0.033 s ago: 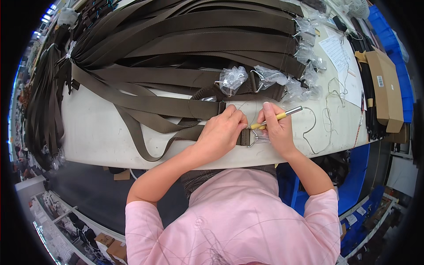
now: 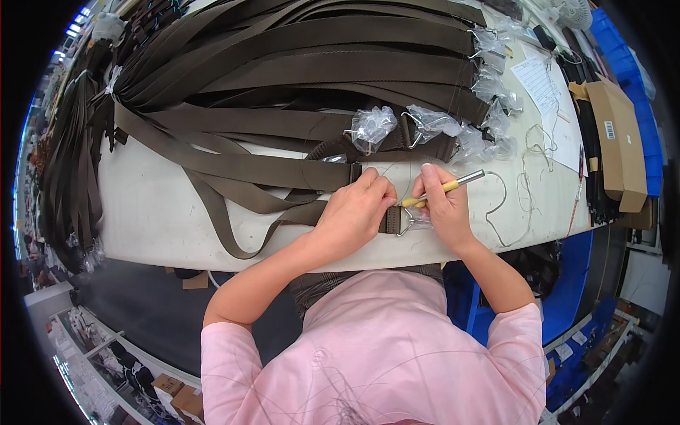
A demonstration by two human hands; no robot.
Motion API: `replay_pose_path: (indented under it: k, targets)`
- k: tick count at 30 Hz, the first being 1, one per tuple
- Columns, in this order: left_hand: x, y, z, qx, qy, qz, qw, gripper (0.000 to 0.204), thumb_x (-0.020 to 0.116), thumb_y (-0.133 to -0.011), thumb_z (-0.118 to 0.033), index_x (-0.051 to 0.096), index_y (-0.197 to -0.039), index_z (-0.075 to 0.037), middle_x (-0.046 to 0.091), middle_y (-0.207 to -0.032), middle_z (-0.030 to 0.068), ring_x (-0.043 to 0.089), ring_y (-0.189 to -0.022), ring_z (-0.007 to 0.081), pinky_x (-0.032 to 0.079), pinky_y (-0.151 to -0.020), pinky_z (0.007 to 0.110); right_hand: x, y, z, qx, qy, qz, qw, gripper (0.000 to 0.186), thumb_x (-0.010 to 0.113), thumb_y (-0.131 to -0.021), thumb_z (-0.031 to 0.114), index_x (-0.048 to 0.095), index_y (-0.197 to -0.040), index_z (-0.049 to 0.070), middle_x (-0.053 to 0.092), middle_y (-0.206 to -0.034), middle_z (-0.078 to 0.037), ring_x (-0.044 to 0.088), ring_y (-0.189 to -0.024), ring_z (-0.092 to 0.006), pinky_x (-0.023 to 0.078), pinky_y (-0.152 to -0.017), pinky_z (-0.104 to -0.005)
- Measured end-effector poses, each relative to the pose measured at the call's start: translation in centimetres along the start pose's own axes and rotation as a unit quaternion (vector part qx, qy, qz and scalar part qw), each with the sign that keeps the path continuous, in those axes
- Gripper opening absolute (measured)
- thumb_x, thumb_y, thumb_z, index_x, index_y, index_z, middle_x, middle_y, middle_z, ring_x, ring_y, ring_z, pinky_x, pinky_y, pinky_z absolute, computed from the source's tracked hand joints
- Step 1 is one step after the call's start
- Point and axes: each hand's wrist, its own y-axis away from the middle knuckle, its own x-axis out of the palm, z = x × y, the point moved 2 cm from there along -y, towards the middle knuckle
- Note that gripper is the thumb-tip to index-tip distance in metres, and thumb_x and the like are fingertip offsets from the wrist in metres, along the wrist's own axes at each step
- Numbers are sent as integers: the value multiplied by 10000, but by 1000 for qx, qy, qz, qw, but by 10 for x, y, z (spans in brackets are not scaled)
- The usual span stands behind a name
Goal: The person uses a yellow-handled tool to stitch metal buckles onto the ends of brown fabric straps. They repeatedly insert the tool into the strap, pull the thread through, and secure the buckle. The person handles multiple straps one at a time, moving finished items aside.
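Bright, even & diffuse across off-white flat-topped desk (image 2: 170,230); v. dim under its front edge. Blown out at bluish-white light strips (image 2: 73,30) by L rim. Glinting off crumpled clear plastic wraps (image 2: 373,127); low-contrast in flat dark-brown webbing straps (image 2: 283,64). Fairly crisp at bare left hand (image 2: 360,205) & right hand (image 2: 446,209). Bent hard toward rim, esp. along desk front, w/ black vignette in corners; blurrier at pale shelving (image 2: 598,368), lower R.

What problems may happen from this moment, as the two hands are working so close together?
1. The pen-like tool in the right hand has its yellow end right by the left hand; a slip might poke it.
2. The thin strand curling near the tool's silver end might snag.
3. The looping dark strap lies near the table's front edge and might slide off.
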Motion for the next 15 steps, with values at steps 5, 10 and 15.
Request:
replay_pose_path:
  k: [5, 10, 15]
  targets:
    - [-1, 1, 1, -8, 4, -6, 1000, 44, 631, -1020, -34, 611, -1053, -14, 583, -1000, 149, 641, -806, 365, 513, -719, 465, 1, 0, 1, -4, 3, 3, 1000, 465, 525, -1161, 347, 632, -825, 44, 577, -687, 23, 475, -555, -33, 379, -502, -226]
    - [-13, 14, -9, -9, 64, -42, 997, 123, 659, -994, 0, 623, -1110, -18, 589, -1077, 145, 654, -812, 329, 547, -749, 427, -9, 1, -4, -11, -63, -32, 997, 489, 485, -1169, 372, 620, -822, 56, 603, -703, 1, 543, -542, -54, 385, -484, -216]
    - [-17, 40, -4, 122, -132, -14, 984, 346, 823, -858, -80, 677, -1170, -53, 648, -1292, 102, 611, -1061, 307, 544, -908, 406, -12, -1, 2, -91, -84, -35, 992, 536, 417, -1181, 383, 600, -794, 62, 613, -706, -15, 582, -563, -62, 380, -489, -215]
